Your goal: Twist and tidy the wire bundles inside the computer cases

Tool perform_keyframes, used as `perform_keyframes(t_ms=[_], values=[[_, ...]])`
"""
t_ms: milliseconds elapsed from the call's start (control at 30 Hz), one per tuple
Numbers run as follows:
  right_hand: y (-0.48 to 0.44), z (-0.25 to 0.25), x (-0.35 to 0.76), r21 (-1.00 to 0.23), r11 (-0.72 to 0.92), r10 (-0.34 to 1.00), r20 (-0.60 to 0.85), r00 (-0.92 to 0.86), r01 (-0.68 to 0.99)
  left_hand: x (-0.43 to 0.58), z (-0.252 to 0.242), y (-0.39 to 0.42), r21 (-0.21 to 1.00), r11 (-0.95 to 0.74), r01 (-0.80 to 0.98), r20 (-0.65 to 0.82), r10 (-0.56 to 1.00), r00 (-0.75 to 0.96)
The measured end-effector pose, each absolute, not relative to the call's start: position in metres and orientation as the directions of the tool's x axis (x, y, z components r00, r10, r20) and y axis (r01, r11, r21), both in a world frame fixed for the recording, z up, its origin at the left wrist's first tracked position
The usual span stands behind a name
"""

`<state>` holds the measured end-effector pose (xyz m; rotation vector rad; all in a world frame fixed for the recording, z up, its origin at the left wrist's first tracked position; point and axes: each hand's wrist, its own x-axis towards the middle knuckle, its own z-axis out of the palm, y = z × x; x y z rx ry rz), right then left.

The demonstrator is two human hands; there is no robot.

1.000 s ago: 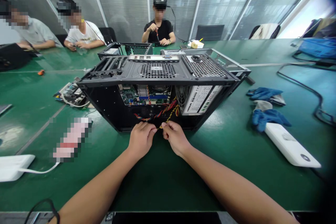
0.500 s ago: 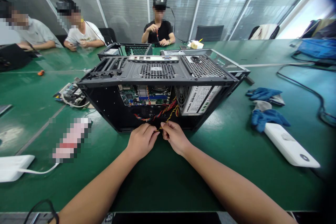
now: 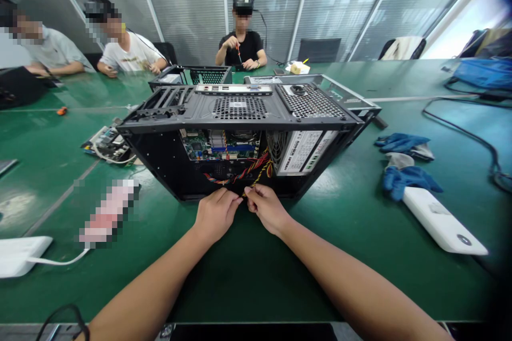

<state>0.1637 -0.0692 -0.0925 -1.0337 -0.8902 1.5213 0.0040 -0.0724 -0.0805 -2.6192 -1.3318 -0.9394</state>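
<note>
- Standing beside the long green table (image 3: 248,277), as the head camera shows it, I see an open black computer case (image 3: 240,109) lying on its side at the middle, with the open side turned toward the wearer.
- The left hand (image 3: 216,216) and right hand (image 3: 267,209) sit side by side at the case's lower front edge, fingertips touching. Each is pinched closed on the yellow-and-black wires (image 3: 261,173), which twist down out of the case next to some red ones.
- Inside the case, a motherboard (image 3: 218,144) stands against the back at left. A power supply (image 3: 304,149) with a round fan grille fills the right end.
- The tabletop is glossy and mirrors the ceiling lights, and pale seam lines cross it.
- Right of the case lie blue gloves (image 3: 410,178), touching a flat white device (image 3: 444,219). A black cable (image 3: 476,138) loops beyond them.
- Left of the case lies a loose circuit board (image 3: 107,142). Nearer the wearer is a white block (image 3: 20,254) with a white cord.
- A second case (image 3: 192,73) stands behind the first. Three people sit along the far side, and the person in black (image 3: 242,45) holds a thin red tool in one hand.
- Glass walls with closed blinds (image 3: 340,5) ring the room, and dark chairs stand against them.
- The power supply carries a white label with rows of print, too small to read.
</note>
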Motion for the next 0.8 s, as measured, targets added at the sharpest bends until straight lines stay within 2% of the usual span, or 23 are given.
perform_keyframes(t_ms=[133, 500, 800], values=[[-0.0695, -0.0884, 0.1636, -0.913, -0.200, 0.980, -0.182, -0.085, -0.356, 0.0043, -0.0799, -0.0723, 0.264, -0.631, 0.729, 0.536, 0.725, 0.433], [-0.0695, -0.0876, 0.1642, -0.915, -0.215, 0.976, -0.192, -0.102, -0.341, 0.0025, -0.0805, -0.0731, 0.182, -0.682, 0.709, 0.591, 0.652, 0.475], [-0.0665, -0.0878, 0.1685, -0.900, -0.252, 0.967, -0.218, -0.133, -0.355, 0.0042, -0.0776, -0.0725, 0.195, -0.637, 0.746, 0.545, 0.702, 0.458]])
